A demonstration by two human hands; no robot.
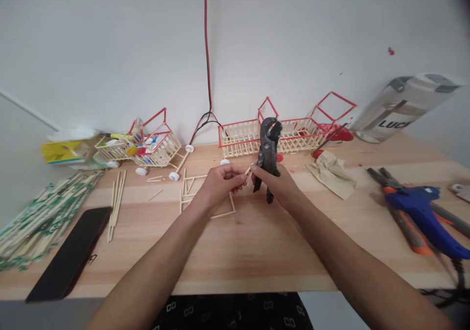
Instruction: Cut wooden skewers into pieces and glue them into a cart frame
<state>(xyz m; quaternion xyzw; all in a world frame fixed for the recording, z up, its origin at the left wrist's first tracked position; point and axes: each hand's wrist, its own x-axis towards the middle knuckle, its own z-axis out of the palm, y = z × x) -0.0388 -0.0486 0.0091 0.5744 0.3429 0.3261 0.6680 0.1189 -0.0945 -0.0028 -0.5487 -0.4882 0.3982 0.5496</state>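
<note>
My left hand (pixel 224 183) is closed, pinching short pieces of wooden stick (pixel 248 173) between thumb and fingers. My right hand (pixel 273 180) is wrapped round a black pipe cutter (pixel 269 146) with its jaws pointing up. The right thumb and fingertips also touch the short stick pieces, close against the left fingertips. A flat frame of glued sticks (pixel 223 215) lies on the table below my left hand, which partly hides it. Behind the cutter stands a stick-built basket with red edges (pixel 238 136), partly covered by the tool.
Stick-built carts (pixel 154 153) on white wheels stand at the back left. Wrapped chopsticks (pixel 47 212), a black phone (pixel 71 254) and loose sticks (pixel 116 205) lie left. A blue glue gun (pixel 422 207), pliers (pixel 409 229) and crumpled brown paper (pixel 332 173) lie right.
</note>
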